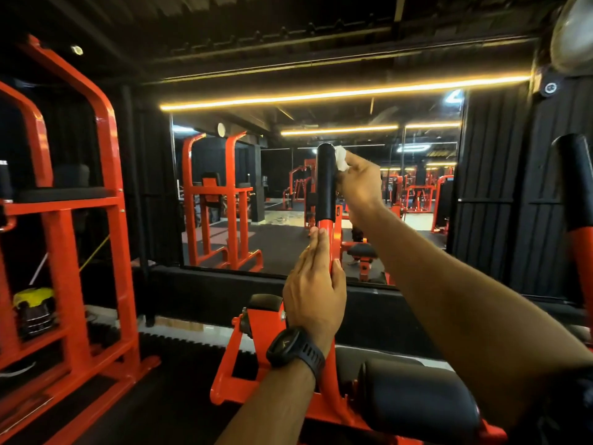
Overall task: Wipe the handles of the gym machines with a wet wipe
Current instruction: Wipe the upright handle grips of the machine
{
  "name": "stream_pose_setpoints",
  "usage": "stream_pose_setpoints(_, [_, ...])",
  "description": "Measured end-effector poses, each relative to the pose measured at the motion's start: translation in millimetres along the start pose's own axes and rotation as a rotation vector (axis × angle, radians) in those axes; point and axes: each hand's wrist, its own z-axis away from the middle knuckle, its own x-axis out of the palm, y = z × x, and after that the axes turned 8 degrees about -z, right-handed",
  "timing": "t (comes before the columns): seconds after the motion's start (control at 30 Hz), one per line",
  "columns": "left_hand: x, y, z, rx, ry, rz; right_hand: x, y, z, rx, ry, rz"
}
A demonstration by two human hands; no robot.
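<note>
Straight ahead, a wide mirror (417, 149) fills the far wall and reflects rows of orange machines under yellow strip lights. Along the left side stands a tall orange rack (106, 175), and low inside it sits a yellow-topped thing (33, 297) too dim to make out. Just below the camera is an orange machine (231, 358) with a black pad (417, 399) at its lower right. An upright orange bar (325, 226) rises from the machine and ends in a black handle (325, 184), which stands vertical in front of the mirror. A second black grip (574, 181) shows at the right edge, well apart from the first. The left hand (314, 290) rests on the bar below the handle. Its fingers lie straight and together up the bar's left side, and its thumb lies along the right side. A black watch (290, 346) sits on that wrist. The right hand (359, 184) reaches in from the right and pinches a bunched white wipe (340, 159) in its curled fingers. The wipe is pressed against the right side of the handle, near its top end.
</note>
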Motion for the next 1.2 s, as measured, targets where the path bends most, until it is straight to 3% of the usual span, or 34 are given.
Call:
stream_pose_setpoints(0.2, [-0.4, 0.9, 0.8, -0.004, 0.008, 0.007, -4.5, 14.0, 33.0, -0.207, 0.01, 0.146])
stream_pose_setpoints(0.33, [-0.5, 0.2, -0.1, -0.007, -0.002, -0.004, 0.2, 7.5, 30.1, -0.072, 0.013, -0.019])
stream_pose_setpoints(0.5, [-2.7, 1.8, -0.1, 0.001, -0.006, -0.009, -13.4, 23.2, 48.4, -0.034, -0.026, 0.094])
stream_pose_setpoints(0.63, [-3.4, 2.3, -0.7, 0.004, -0.013, -0.02, -8.4, 18.4, 53.3, -0.058, 0.02, 0.05])
stream_pose_setpoints(0.87, [-2.1, 1.5, -0.9, 0.009, -0.017, -0.003, -18.3, 25.0, 70.1, -0.403, 0.043, 0.483])
stream_pose_setpoints(1.0, [-2.3, 1.0, -0.3, 0.015, -0.013, -0.02, -30.2, 16.6, 87.0, -0.649, -0.175, 0.835])
stream_pose_setpoints(1.2, [-2.1, 0.9, -0.7, -0.002, -0.028, -0.015, -32.9, -1.0, 46.6, -0.882, -0.398, 1.027])
